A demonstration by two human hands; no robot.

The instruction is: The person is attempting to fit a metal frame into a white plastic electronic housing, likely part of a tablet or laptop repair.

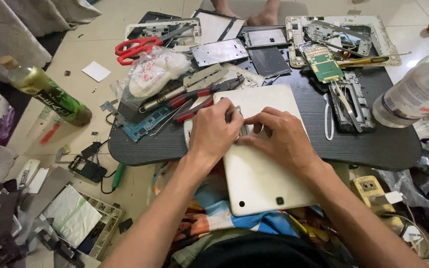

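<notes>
Far left of the hands, a green bottle (50, 94) lay tilted on the floor, with loose metal scraps and a parts tray (103, 223) nearer the camera. Up and left of the left hand, red scissors (137, 48) sat at the far edge of the dark desk (373, 144), beside a clear bag (150, 74) of white stuffing. Pliers (199, 97) with red handles lay just left of the left grip, their long axis slanting toward it.

The left hand (212, 134) was curled nearly shut, thumb and forefinger pinching a thin metal tool (234, 113); its tip was too small to make out. The right hand (284, 139) lay flat just beside it, fingers pressed on the tablet (261, 173), holding nothing that showed. The fingertips of both met near the tablet's left edge, and what lay under them was hidden.

The tablet, a white back cover face up, ran under both hands, its long axis from the desk's middle toward the person's lap, the near end overhanging the desk. Both hands touched it; the left one bore the tool.

Right and beyond the right grip lay a green circuit board (323, 64), a white frame (343, 37) and tweezers (346, 104). A clear bottle (413, 94) was cut off at the right edge.
</notes>
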